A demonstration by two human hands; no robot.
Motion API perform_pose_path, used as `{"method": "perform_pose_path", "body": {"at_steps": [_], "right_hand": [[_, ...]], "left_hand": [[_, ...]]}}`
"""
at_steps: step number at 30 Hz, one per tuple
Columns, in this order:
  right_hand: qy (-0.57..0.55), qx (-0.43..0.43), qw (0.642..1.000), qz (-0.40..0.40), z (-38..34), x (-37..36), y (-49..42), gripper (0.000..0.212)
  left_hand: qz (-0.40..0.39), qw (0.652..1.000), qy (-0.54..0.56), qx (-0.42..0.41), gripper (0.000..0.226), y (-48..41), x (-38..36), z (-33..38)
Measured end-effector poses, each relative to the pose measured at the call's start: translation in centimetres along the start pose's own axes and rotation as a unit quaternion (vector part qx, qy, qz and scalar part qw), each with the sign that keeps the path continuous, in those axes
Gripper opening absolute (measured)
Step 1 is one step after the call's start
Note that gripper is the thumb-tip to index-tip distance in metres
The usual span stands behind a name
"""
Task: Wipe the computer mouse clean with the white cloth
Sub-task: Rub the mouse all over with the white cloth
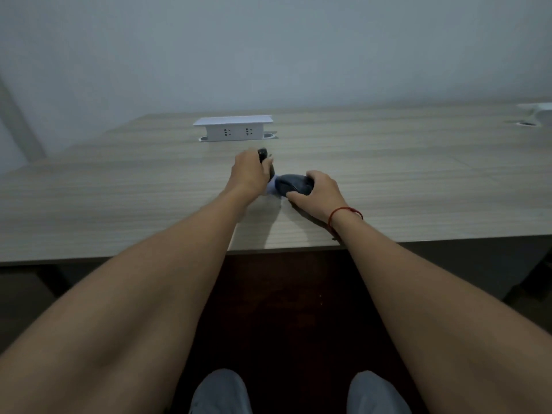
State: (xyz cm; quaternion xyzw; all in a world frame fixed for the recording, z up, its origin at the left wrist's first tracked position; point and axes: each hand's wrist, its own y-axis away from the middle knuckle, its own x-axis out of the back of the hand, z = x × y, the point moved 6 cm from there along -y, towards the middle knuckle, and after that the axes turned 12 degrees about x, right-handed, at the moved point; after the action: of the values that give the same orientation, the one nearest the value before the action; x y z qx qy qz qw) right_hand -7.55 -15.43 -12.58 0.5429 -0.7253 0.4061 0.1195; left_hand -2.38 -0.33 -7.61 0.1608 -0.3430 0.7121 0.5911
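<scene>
A dark computer mouse (291, 184) lies on the wooden desk (119, 204), a little beyond its front edge. My right hand (321, 194) grips the mouse from the right side. A corner of the white cloth (271, 187) shows at the mouse's left end, between my two hands; the rest of it is hidden. My left hand (249, 173) is closed around a small dark object (263, 153) just behind and left of the mouse. What that object is I cannot tell.
A white socket box (233, 129) stands on the desk behind my hands, over a cable slot. A white object (537, 108) and a cable hole (527, 124) sit at the far right. The wall rises right behind the desk. My knees show below the front edge.
</scene>
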Motion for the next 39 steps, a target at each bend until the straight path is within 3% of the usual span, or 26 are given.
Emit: {"method": "perform_pose_path", "body": {"at_steps": [3, 6, 10, 15, 18, 20, 24, 27, 33, 39], "right_hand": [[0.008, -0.001, 1.0, 0.006, 0.2, 0.0, 0.0, 0.042], [-0.004, -0.016, 1.0, 0.011, 0.6, -0.1, -0.1, 0.048], [0.022, -0.027, 0.999, 0.027, 0.8, -0.1, -0.1, 0.061], [0.028, -0.057, 0.996, 0.055, 1.1, 0.4, -0.1, 0.059], [0.026, -0.06, 0.997, 0.052, 1.0, 0.2, 0.2, 0.059], [0.016, -0.055, 0.997, 0.055, 0.9, 0.2, 0.3, 0.05], [-0.001, -0.062, 0.996, 0.068, 1.1, 0.4, -0.2, 0.024], [0.005, -0.061, 0.995, 0.076, 1.4, 0.3, -0.5, 0.027], [0.013, -0.06, 0.995, 0.08, 1.1, 0.3, -0.3, 0.033], [0.001, -0.067, 0.994, 0.082, 0.9, 0.5, 0.0, 0.03]], "left_hand": [[0.022, 0.994, 0.098, -0.049, 0.024, 0.8, 1.3, 1.5], [-0.01, 0.995, 0.016, -0.095, 0.026, 1.3, 0.1, 2.0], [0.001, 1.0, -0.023, -0.021, 0.025, 1.1, -0.8, -1.0], [0.035, 0.992, 0.111, -0.056, 0.028, 2.2, 0.2, 0.9], [0.02, 0.995, 0.092, -0.009, 0.028, 2.2, -0.9, -0.6], [0.021, 0.996, 0.082, 0.039, 0.028, 2.2, -1.3, -1.9], [0.033, 0.994, 0.107, 0.018, 0.03, 1.8, -0.5, -0.2], [0.033, 0.983, 0.174, 0.038, 0.029, 1.5, 0.1, 0.6], [0.023, 0.992, 0.062, 0.104, 0.035, 2.0, -1.0, -0.9], [0.039, 0.993, 0.104, 0.05, 0.035, 2.2, -0.4, 0.1]]}}
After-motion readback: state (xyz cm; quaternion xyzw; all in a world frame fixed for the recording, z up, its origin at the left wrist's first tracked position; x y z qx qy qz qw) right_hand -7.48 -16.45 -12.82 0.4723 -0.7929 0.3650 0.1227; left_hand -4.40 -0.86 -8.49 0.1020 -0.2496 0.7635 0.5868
